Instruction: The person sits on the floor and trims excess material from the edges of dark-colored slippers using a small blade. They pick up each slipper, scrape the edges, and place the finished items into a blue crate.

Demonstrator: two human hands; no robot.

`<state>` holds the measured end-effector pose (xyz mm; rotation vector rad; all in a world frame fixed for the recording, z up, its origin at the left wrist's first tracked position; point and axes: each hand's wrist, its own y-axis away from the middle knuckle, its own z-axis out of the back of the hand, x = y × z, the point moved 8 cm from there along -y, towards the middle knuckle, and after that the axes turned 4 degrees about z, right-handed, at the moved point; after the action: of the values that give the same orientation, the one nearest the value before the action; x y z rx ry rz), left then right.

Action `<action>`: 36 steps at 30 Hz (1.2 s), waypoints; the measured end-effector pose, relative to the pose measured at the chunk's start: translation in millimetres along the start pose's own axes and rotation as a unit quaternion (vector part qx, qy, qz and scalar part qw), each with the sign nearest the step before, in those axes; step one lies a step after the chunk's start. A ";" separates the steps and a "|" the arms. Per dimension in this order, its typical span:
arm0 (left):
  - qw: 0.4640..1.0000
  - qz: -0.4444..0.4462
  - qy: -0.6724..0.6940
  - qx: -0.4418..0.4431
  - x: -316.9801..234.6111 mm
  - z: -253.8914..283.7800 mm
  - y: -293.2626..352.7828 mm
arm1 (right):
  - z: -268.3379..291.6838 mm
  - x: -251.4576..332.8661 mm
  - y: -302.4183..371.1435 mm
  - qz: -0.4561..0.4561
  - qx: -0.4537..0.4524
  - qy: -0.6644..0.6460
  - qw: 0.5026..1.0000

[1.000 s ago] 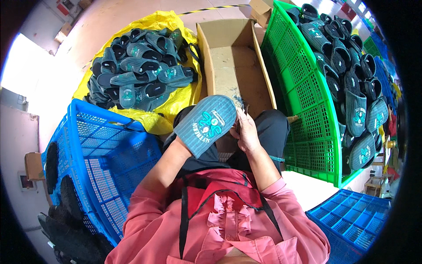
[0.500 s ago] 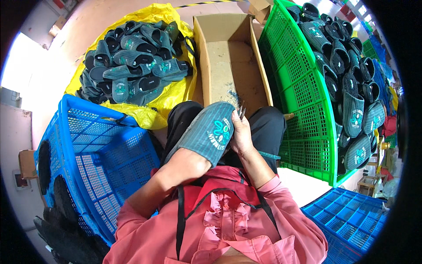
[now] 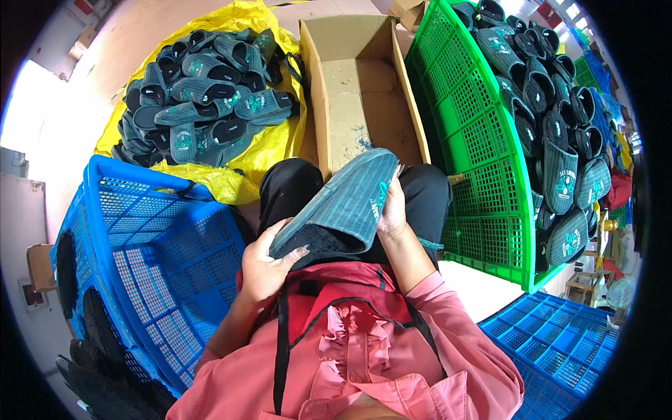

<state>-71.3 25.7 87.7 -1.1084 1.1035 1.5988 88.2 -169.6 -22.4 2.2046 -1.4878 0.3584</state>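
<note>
A grey-green ribbed slipper point(image 3: 334, 199) with a teal printed design is held above my lap, its dark fuzzy opening turned toward me. My left hand point(image 3: 267, 260) is closed on its heel end, thumb on the insole and fingers round the outside. At the upper's right side my right hand point(image 3: 393, 208) is closed on the slipper near the toe. A small pale tip shows by the right fingertips; whether the pointed metal snips are still in that hand is hidden.
An open cardboard box point(image 3: 315, 91) with scraps lies ahead. Similar slippers are heaped on a yellow sheet point(image 3: 280, 136) at far left. A blue crate point(image 3: 150, 280) stands left. A green crate point(image 3: 465, 140) with slippers beyond its wall and a blue crate point(image 3: 553, 336) are right.
My left hand has come out of the slipper and now grips its heel end. The slipper has turned so its opening faces me. The snips' metal points no longer show clearly.
</note>
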 end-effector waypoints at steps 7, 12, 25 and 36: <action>0.998 0.000 -0.055 0.006 -43.1 -2.0 -5.6 | -2.6 -8.9 3.1 -0.058 -0.039 -0.046 0.996; 0.980 -0.105 -0.170 -0.010 -48.0 -2.9 -2.7 | -5.7 -1.4 1.3 -0.027 -0.018 -0.046 0.998; 0.978 -0.125 -0.163 -0.030 -43.6 -2.9 -4.9 | 9.9 -11.2 1.1 -0.045 -0.073 -0.014 0.996; 0.965 0.188 0.089 0.160 25.0 -45.0 -8.0 | 37.8 -5.6 -5.8 0.021 -0.105 0.219 0.970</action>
<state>-60.8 -11.6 52.8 -0.8710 1.7076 1.5464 90.0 -182.3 -58.8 1.7853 -1.2651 0.6249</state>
